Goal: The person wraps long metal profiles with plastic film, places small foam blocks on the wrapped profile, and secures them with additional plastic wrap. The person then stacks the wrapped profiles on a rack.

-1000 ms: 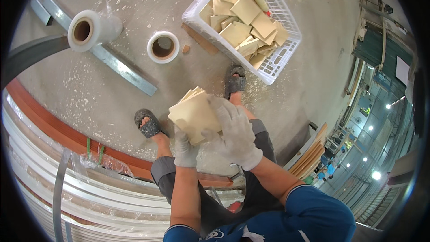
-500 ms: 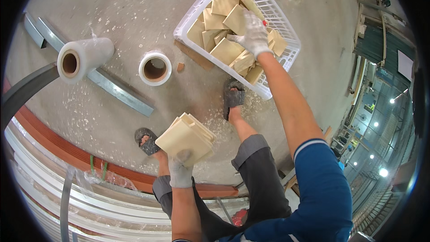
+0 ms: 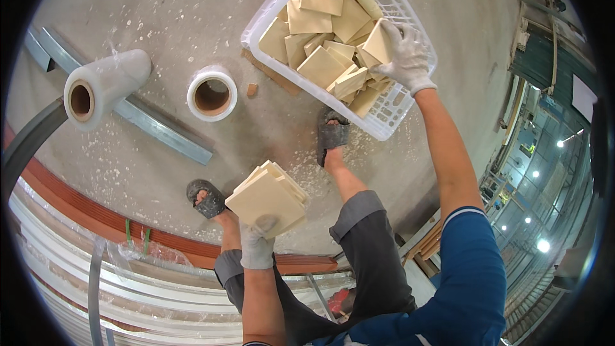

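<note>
Right hand (image 3: 410, 61) shifted rightward, fingers (image 3: 393, 33) pinching panel (image 3: 377, 43) by its edge, left hand (image 3: 257, 248) clasping stack (image 3: 264, 200)

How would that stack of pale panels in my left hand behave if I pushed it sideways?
The stack of pale panels would probably be stiff, since the visible face looks flat. It might fan apart: the edges are staggered, and no band shows around it.

To my left, one film roll (image 3: 115, 83) overlapping a metal channel (image 3: 165, 132); second film roll (image 3: 213, 117) nearby, small brown chip (image 3: 252, 90) just beside it. Red-brown beam (image 3: 83, 208) and white lengths (image 3: 64, 263) alongside. Lit lamps (image 3: 543, 245) far off to my right.
</note>
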`<state>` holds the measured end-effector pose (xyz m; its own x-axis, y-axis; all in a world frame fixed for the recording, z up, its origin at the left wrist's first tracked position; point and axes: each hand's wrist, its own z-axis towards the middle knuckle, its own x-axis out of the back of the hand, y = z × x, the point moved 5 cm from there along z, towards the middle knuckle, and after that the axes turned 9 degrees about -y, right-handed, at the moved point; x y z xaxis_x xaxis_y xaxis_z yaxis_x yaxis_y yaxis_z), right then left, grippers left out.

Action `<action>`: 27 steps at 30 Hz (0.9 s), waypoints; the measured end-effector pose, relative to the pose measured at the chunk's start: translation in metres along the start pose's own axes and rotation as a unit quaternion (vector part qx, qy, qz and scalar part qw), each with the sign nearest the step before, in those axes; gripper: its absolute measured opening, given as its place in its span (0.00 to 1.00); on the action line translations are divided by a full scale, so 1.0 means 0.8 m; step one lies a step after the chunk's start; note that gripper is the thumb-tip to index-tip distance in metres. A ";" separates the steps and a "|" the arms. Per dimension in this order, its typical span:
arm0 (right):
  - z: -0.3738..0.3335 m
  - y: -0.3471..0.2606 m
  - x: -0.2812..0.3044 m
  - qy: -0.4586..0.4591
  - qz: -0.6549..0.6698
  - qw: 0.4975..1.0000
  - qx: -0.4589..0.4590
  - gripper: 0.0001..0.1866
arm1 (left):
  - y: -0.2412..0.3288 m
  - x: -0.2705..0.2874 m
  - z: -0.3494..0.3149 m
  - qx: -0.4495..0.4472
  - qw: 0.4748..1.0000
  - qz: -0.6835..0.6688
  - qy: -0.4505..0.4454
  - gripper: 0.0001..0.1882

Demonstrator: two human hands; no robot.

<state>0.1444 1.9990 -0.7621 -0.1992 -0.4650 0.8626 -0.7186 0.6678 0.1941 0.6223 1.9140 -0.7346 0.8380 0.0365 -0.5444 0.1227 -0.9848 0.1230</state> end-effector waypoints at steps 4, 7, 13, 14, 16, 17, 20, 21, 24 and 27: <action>-0.028 0.015 -0.018 0.057 0.019 0.995 -0.079 0.64 | 0.003 -0.004 0.003 -0.019 0.999 0.024 -0.020 0.41; -0.044 0.018 -0.061 -0.016 -0.014 0.990 -0.137 0.62 | 0.002 -0.006 0.003 -0.009 1.000 0.004 -0.018 0.41; -0.039 0.039 -0.108 -0.013 0.182 0.962 -0.205 0.45 | 0.003 -0.007 0.000 -0.021 0.999 0.017 -0.028 0.40; -0.037 0.037 -0.104 -0.005 0.178 0.965 -0.194 0.42 | 0.001 -0.004 -0.001 -0.007 1.000 0.018 -0.014 0.40; -0.034 0.032 -0.092 0.007 0.165 0.970 -0.179 0.38 | -0.002 -0.002 -0.001 -0.008 1.000 0.002 -0.024 0.39; -0.033 0.029 -0.086 0.001 0.164 0.971 -0.173 0.37 | -0.005 0.001 0.000 0.003 1.000 0.010 -0.015 0.39; -0.027 0.030 -0.072 -0.026 0.179 0.966 -0.183 0.32 | -0.010 0.007 0.001 0.016 1.000 0.011 -0.005 0.40; -0.025 0.033 -0.068 -0.034 0.206 0.960 -0.186 0.29 | -0.012 0.009 0.001 0.021 1.000 0.003 -0.003 0.41; -0.019 0.038 -0.050 -0.033 0.319 0.945 -0.064 0.22 | -0.011 0.011 0.000 0.012 1.000 -0.005 -0.012 0.41; -0.014 0.041 -0.030 -0.112 0.310 0.943 0.039 0.17 | -0.011 0.013 -0.003 0.003 1.000 -0.006 -0.010 0.41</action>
<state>0.1331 2.0384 -0.7712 -0.7265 -0.1151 0.6775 -0.4626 0.8110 -0.3582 0.6311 1.9232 -0.7393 0.8253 0.0442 -0.5630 0.1286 -0.9854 0.1112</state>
